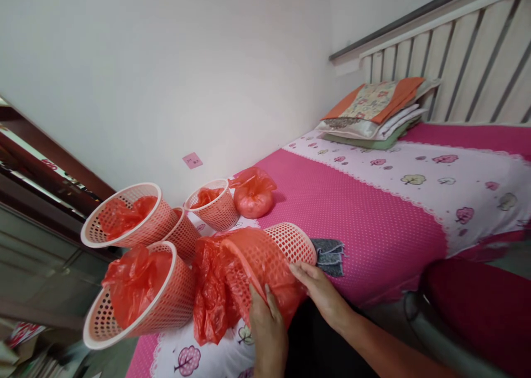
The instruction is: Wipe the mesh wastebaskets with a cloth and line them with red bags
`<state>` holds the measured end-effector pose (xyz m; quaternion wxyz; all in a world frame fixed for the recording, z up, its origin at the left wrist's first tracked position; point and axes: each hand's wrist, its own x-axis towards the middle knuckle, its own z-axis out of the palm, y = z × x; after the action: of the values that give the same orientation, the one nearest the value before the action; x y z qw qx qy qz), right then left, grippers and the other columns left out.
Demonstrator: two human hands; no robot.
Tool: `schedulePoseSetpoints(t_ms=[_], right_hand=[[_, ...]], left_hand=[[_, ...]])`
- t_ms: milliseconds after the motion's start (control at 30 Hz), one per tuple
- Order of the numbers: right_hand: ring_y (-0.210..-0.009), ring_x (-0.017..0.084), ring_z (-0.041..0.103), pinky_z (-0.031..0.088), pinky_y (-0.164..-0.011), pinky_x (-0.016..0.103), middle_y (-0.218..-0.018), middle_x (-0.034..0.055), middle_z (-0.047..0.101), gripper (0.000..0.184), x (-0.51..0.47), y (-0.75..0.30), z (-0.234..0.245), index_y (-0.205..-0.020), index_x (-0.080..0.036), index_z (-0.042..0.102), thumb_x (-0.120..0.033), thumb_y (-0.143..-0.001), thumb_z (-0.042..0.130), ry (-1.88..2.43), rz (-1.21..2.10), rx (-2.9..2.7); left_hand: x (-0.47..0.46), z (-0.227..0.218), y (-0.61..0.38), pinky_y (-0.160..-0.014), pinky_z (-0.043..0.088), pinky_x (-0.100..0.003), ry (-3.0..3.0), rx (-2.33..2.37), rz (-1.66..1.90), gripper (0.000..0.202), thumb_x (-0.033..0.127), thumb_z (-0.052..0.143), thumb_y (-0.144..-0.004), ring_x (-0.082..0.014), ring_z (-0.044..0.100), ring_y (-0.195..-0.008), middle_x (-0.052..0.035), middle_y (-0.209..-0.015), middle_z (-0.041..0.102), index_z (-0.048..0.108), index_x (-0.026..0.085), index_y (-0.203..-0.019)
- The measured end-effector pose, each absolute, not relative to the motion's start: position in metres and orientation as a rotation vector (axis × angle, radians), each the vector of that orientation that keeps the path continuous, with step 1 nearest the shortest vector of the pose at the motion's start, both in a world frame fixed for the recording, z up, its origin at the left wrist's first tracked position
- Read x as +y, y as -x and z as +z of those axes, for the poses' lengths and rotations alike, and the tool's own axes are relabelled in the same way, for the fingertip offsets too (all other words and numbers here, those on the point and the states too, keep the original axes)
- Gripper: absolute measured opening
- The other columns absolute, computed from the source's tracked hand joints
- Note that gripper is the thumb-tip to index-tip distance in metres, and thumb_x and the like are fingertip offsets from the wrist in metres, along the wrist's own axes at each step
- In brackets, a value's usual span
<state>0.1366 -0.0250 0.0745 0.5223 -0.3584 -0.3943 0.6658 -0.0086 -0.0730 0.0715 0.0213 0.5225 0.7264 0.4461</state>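
A pink perforated plastic basket lies on its side on the bed, with a red plastic bag pulled over its rim and wall. My left hand presses the bag against the basket's wall, fingers closed on the plastic. My right hand rests on the bag-covered side nearer the basket's base, fingers pinching the bag. Just beyond the basket's base lies a small dark grey cloth.
Three more pink baskets with red bags inside lie at the left. A tied red bag sits by the wall. The pink bedspread stretches right to folded pillows and a slatted headboard.
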Motion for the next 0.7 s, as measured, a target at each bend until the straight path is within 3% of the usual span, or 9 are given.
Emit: schedulePoseSetpoints(t_ms=[267,433,600,700], right_hand=[[-0.056,0.013,0.049,0.040,-0.059,0.027,-0.058,-0.0046,0.056,0.055,-0.006,-0.152,0.063,-0.070,-0.019,0.063,-0.069,-0.062,0.084,0.948,1.487,-0.788],[-0.067,0.018,0.063,0.048,-0.065,0.031,-0.075,0.0033,0.070,0.055,-0.007,-0.159,0.062,-0.079,-0.018,0.070,-0.071,-0.070,0.078,0.984,1.582,-0.782],[-0.057,0.014,0.053,0.041,-0.058,0.028,-0.062,-0.0019,0.061,0.057,-0.004,-0.143,0.046,-0.066,-0.020,0.059,-0.072,-0.062,0.083,0.910,1.590,-0.890],[-0.055,0.014,0.050,0.041,-0.057,0.029,-0.059,-0.0028,0.058,0.057,0.001,-0.146,0.040,-0.067,-0.021,0.060,-0.073,-0.059,0.082,0.965,1.503,-0.874]], left_hand=[[-0.087,0.067,-0.001,-0.085,0.058,-0.045,-1.568,2.213,1.294,0.061,0.055,0.038,-0.100,-0.0324,0.073,-0.092,-0.0203,-0.101,0.075,0.060,0.009,-0.135],[-0.090,0.063,-0.003,-0.087,0.057,-0.049,-1.594,2.248,1.232,0.069,0.057,0.032,-0.101,-0.0362,0.073,-0.098,-0.0284,-0.112,0.073,0.060,0.003,-0.134],[-0.088,0.061,-0.004,-0.087,0.057,-0.047,-1.600,2.226,1.217,0.067,0.055,0.032,-0.101,-0.0359,0.073,-0.099,-0.0266,-0.109,0.074,0.060,0.004,-0.135],[-0.087,0.061,-0.003,-0.086,0.056,-0.050,-1.574,2.232,1.223,0.068,0.055,0.034,-0.099,-0.0375,0.072,-0.095,-0.0283,-0.106,0.073,0.060,0.002,-0.133]])
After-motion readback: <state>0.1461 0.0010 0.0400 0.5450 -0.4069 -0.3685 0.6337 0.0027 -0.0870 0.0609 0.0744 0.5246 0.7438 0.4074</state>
